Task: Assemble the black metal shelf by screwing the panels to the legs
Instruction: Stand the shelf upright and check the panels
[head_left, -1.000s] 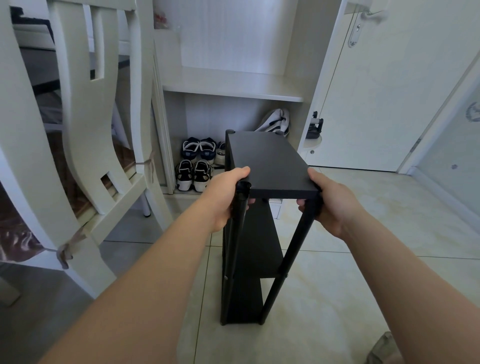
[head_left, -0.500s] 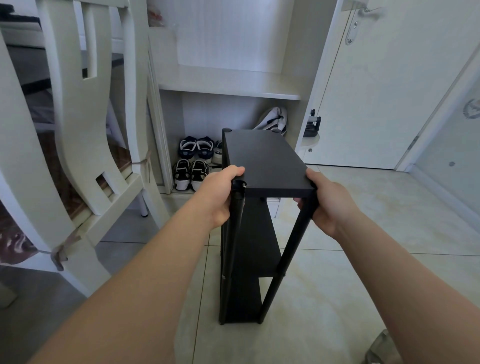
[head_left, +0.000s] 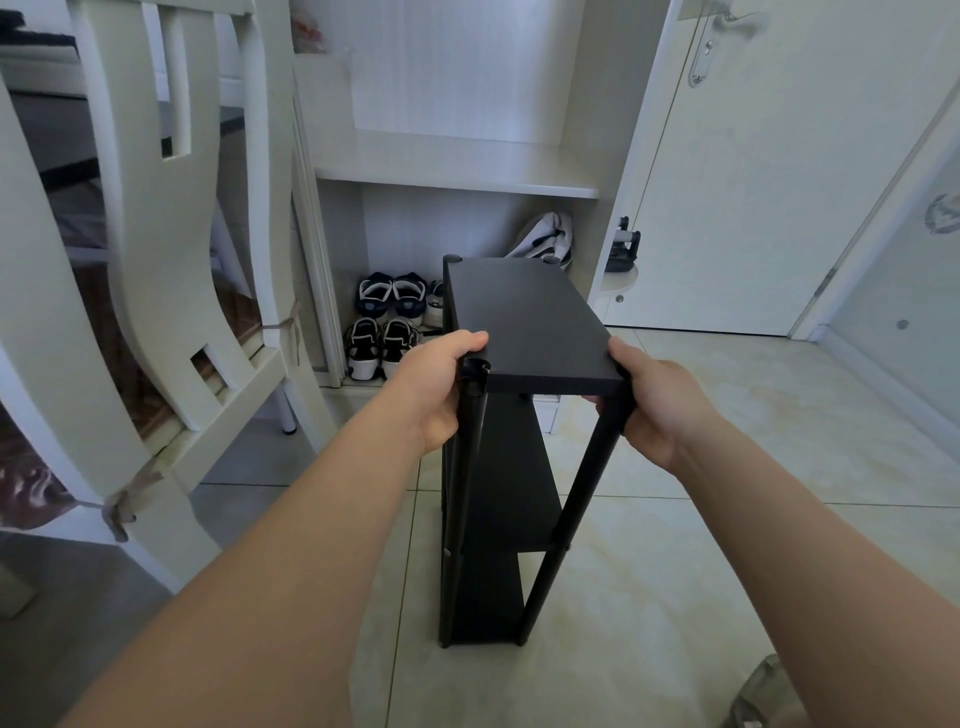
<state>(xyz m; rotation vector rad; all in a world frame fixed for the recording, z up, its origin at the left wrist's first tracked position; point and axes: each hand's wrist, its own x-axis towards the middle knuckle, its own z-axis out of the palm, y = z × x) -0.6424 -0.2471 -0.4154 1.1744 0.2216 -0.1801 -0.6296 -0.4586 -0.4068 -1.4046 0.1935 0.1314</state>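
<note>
The black metal shelf (head_left: 524, 322) stands upright on the tiled floor in the middle of the view, with a top panel, a middle panel (head_left: 511, 488) and a bottom panel between round black legs. My left hand (head_left: 436, 384) grips the top of the near left leg (head_left: 462, 499), thumb lying over the panel's corner. My right hand (head_left: 654, 400) grips the top of the near right leg (head_left: 576, 499) just under the top panel's corner. Both far legs are mostly hidden behind the panels.
White chairs (head_left: 171, 270) stand close on the left. Behind the shelf is a white cabinet niche (head_left: 457, 166) with several shoes (head_left: 384, 322) on its floor. A white door (head_left: 753, 171) is at the right. Pale floor tiles (head_left: 727, 519) spread to the right.
The view has shifted slightly, so the shelf and both hands sit a little lower-left in frame. Both hands keep the same hold on the front legs.
</note>
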